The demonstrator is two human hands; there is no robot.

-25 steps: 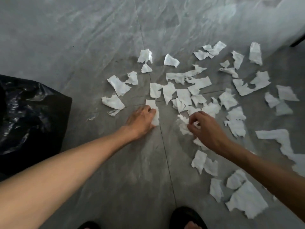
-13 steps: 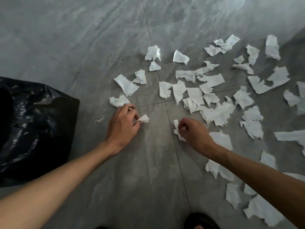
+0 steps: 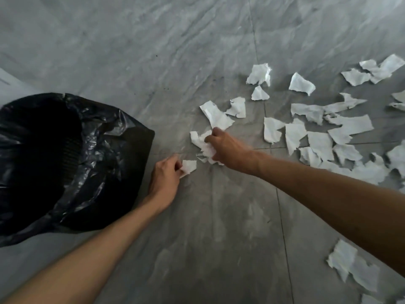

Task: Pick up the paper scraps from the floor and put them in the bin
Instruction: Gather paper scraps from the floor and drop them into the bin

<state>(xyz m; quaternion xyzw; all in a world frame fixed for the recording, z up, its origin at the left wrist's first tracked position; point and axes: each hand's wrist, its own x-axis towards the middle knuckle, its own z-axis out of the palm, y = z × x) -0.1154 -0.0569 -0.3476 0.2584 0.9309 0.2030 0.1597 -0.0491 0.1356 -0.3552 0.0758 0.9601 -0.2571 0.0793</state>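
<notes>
Several torn white paper scraps (image 3: 317, 141) lie scattered over the grey floor, mostly to the right. A bin lined with a black plastic bag (image 3: 122, 137) stands at the left with its mouth open. My left hand (image 3: 164, 178) is beside the bin's right edge and pinches one small scrap (image 3: 189, 166). My right hand (image 3: 228, 148) is a little farther out and grips a crumpled bunch of scraps (image 3: 202, 143). A larger scrap (image 3: 215, 116) lies just beyond that hand.
The floor is grey marbled tile (image 3: 197, 51) with thin joints. More scraps lie at the lower right (image 3: 352, 268) under my right forearm. A pale surface (image 3: 8, 84) shows at the far left edge behind the bin.
The view has swung left, bringing the bin closer. Both hands have moved left toward the bin, each with paper in it; the right hand now holds a larger bunch.
</notes>
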